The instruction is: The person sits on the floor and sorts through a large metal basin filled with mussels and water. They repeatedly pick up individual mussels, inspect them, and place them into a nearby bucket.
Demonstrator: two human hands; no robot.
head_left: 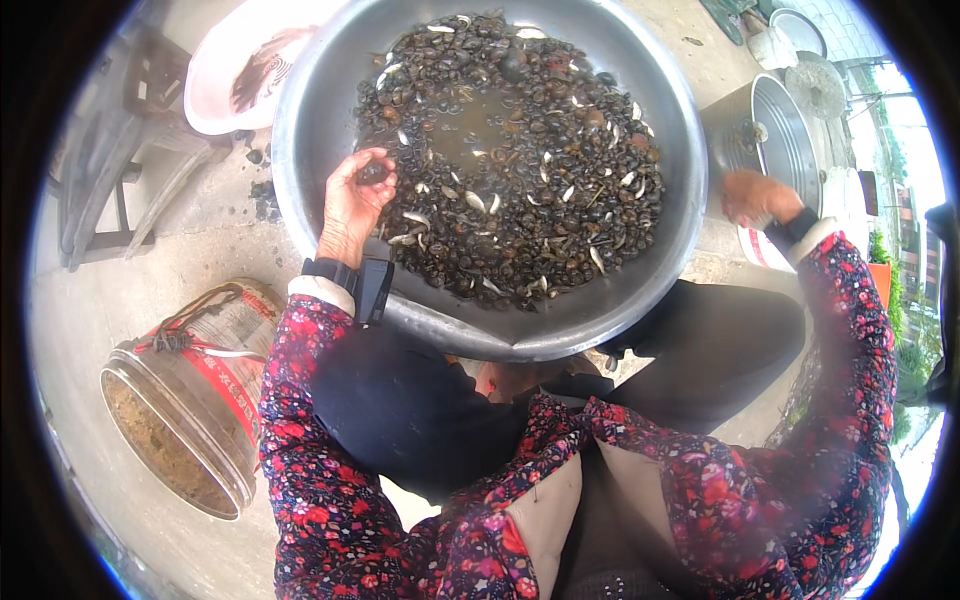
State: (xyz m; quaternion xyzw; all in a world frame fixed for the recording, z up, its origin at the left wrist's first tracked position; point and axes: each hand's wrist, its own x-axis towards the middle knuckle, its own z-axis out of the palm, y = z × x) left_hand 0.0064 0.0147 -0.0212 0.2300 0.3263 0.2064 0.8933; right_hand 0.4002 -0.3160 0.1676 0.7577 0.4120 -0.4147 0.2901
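A wide metal basin (491, 347) stands before me, filled with dark snails (600, 165) and small silvery fish (474, 201), with murky water (469, 124) showing near its middle. Over the basin's left part, my left hand (358, 191) holds a dark, rounded snail (371, 173) between thumb and curled fingers. To the right, outside the rim, my right hand (757, 199) is blurred, its fingers bent, beside a metal bucket (784, 142); whether it holds anything cannot be told.
A pink plastic basin (214, 90) with dark residue is at upper left, near a wooden chair (112, 150). An open, dirty plastic bucket (217, 360) lies tilted at lower left. A white container (844, 199) stands at right, and a round stone (816, 85) lies farther back.
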